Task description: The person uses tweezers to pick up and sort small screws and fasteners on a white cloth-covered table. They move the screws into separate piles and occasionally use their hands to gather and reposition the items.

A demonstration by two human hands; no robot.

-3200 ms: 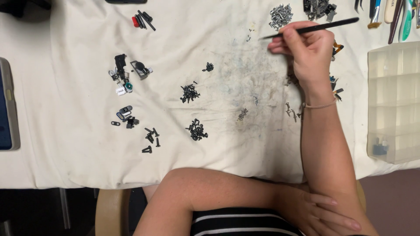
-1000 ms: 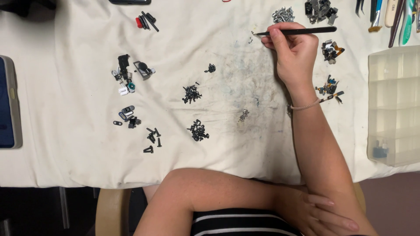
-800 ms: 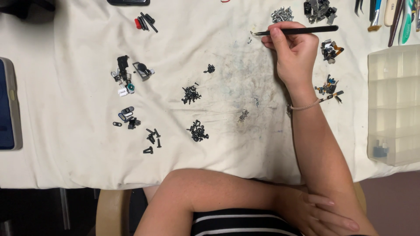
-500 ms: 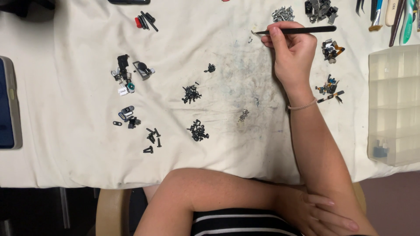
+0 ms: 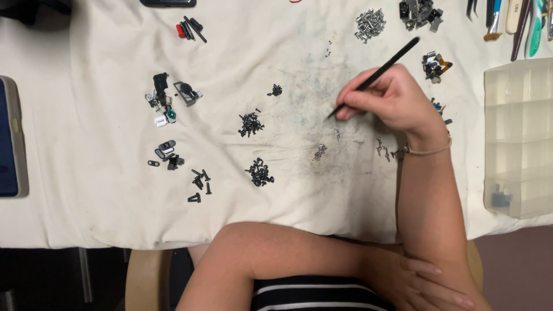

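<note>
Right hand (image 5: 397,101) pinched around a thin black probe (image 5: 374,78), tip down on the smudged patch of the white cloth (image 5: 86,219) covering the desk. Left hand (image 5: 429,282) idle, flat against my right elbow, holding nothing.

My read on progress: sorting is well along.
- Done: black screw piles (image 5: 250,124) (image 5: 260,173), silver screw pile (image 5: 370,24) at the top, small black parts (image 5: 167,98) grouped at left.
- Left: loose silver bits (image 5: 320,152) and stray parts (image 5: 381,147) near the probe tip still scattered.
- Clear compartment box (image 5: 518,138) at right looks almost empty, only one dark item in a lower cell.
</note>
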